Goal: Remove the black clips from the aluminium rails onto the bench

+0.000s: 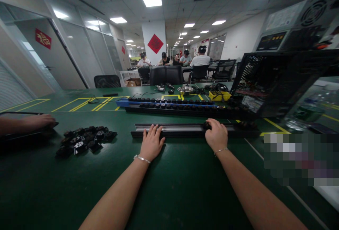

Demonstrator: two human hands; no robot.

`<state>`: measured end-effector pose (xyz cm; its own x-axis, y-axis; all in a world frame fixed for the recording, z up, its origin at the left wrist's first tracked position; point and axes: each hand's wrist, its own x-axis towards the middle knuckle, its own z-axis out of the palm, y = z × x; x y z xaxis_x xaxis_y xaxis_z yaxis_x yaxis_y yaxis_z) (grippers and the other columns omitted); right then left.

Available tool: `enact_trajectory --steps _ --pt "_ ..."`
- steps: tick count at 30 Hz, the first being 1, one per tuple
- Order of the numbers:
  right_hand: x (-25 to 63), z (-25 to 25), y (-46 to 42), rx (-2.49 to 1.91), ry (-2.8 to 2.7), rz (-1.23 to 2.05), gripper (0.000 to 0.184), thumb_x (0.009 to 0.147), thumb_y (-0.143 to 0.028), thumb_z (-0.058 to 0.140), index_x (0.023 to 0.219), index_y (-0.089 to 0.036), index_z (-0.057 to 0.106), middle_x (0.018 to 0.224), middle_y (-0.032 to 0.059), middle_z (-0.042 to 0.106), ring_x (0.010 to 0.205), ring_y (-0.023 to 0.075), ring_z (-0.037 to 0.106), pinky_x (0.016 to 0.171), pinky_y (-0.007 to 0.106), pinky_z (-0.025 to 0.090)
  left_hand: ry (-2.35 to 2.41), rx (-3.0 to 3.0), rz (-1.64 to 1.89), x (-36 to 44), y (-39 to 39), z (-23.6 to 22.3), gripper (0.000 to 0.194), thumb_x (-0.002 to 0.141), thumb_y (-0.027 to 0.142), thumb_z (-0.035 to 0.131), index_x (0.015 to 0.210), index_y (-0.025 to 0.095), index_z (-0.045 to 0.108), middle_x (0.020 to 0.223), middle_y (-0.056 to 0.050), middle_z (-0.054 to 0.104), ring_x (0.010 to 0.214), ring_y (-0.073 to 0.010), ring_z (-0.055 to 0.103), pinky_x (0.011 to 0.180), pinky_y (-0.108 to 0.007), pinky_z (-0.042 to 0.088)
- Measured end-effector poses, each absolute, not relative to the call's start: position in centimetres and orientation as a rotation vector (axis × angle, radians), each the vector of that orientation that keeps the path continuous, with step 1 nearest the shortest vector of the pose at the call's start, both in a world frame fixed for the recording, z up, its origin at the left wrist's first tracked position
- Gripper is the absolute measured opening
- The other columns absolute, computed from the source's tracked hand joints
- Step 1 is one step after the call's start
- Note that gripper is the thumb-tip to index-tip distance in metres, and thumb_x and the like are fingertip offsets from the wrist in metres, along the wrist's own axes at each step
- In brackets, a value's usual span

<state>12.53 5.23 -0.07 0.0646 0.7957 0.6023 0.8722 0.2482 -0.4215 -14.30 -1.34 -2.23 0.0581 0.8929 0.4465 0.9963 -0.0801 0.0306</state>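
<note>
A long black rail (180,131) with a pale channel lies crosswise on the green table in front of me. My left hand (152,143) rests on its left part, fingers stretched out over the channel and holding nothing. Toward the rail's right part, my right hand (217,134) has its fingers curled over a small black part (207,126) at the channel; the fingers partly hide it. Several similar dark parts sit at the rail's right end. A loose pile of small black square parts (86,139) lies to the left of my left hand.
Behind the rail lie a blue strip (122,103) and black racks with rows of parts. A metal bowl (185,89), a yellow bin (219,96) and cables are farther back. An open computer case (286,82) and a bottle (304,112) stand right. Another person's hand (39,121) is at left.
</note>
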Motion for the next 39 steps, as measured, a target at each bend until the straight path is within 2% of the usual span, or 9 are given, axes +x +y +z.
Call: enact_trajectory --steps 5,15,21,27,30,35,39 --pt "11.7 -0.1 5.0 -1.513 -1.728 -0.052 0.048 0.068 -0.01 0.037 0.11 -0.016 0.057 0.117 0.0092 0.061 0.105 0.0208 0.056 0.103 0.042 0.029 -1.827 -2.137 -0.544 -13.2 -1.5 -1.9 0.051 0.09 0.037 0.037 0.138 0.02 0.034 0.143 -0.008 0.04 0.136 -0.0227 0.026 0.112 -0.05 0.02" --pt "10.2 0.1 4.5 -1.422 -1.799 -0.002 0.05 0.068 -0.009 0.037 0.113 -0.016 0.057 0.115 0.0102 0.061 0.106 0.0215 0.056 0.101 0.041 0.033 -1.621 -2.329 -0.521 -12.1 -1.6 -1.4 0.046 0.089 0.033 0.041 0.134 0.026 0.04 0.143 -0.007 0.039 0.136 -0.0216 0.026 0.111 -0.046 0.024" --pt "9.4 0.2 4.4 -1.38 -1.762 0.074 0.047 0.068 -0.011 0.039 0.111 -0.018 0.058 0.11 0.0093 0.064 0.104 0.0223 0.057 0.102 0.044 0.033 -1.538 -2.346 -0.52 -10.8 -1.6 -1.2 0.043 0.088 0.03 0.042 0.132 0.027 0.044 0.143 -0.006 0.039 0.137 -0.0225 0.023 0.111 -0.047 0.023" --pt "8.5 0.2 4.2 -1.298 -1.765 0.17 0.041 0.074 -0.014 0.037 0.109 -0.017 0.057 0.11 0.0094 0.064 0.102 0.0199 0.059 0.102 0.042 0.034 -1.513 -2.37 -0.592 -8.2 -1.0 -1.7 0.044 0.087 0.031 0.045 0.131 0.028 0.044 0.147 -0.01 0.031 0.138 -0.0244 0.022 0.109 -0.045 0.026" --pt "8.3 0.0 4.2 -1.254 -1.798 0.19 0.04 0.076 -0.015 0.036 0.111 -0.018 0.056 0.112 0.009 0.063 0.104 0.0198 0.058 0.102 0.044 0.033 -1.557 -2.377 -0.629 -6.2 -0.8 -2.0 0.047 0.086 0.033 0.047 0.132 0.03 0.042 0.148 -0.01 0.029 0.137 -0.0273 0.022 0.108 -0.05 0.026" --pt "8.3 -0.4 4.2 -1.162 -1.821 0.272 0.044 0.075 -0.012 0.035 0.114 -0.019 0.053 0.114 0.0086 0.062 0.105 0.019 0.058 0.102 0.044 0.035 -1.7 -2.326 -0.655 -3.2 -0.6 -2.2 0.052 0.084 0.043 0.047 0.134 0.031 0.039 0.148 -0.012 0.028 0.136 -0.0346 0.019 0.106 -0.062 0.019" --pt "8.2 -0.6 4.3 -1.087 -1.834 0.341 0.046 0.074 -0.011 0.035 0.115 -0.02 0.053 0.114 0.008 0.061 0.105 0.0193 0.058 0.1 0.044 0.037 -1.783 -2.284 -0.673 -2.4 -0.3 -2.1 0.056 0.082 0.047 0.047 0.135 0.03 0.04 0.148 -0.014 0.027 0.136 -0.0377 0.016 0.103 -0.064 0.018"
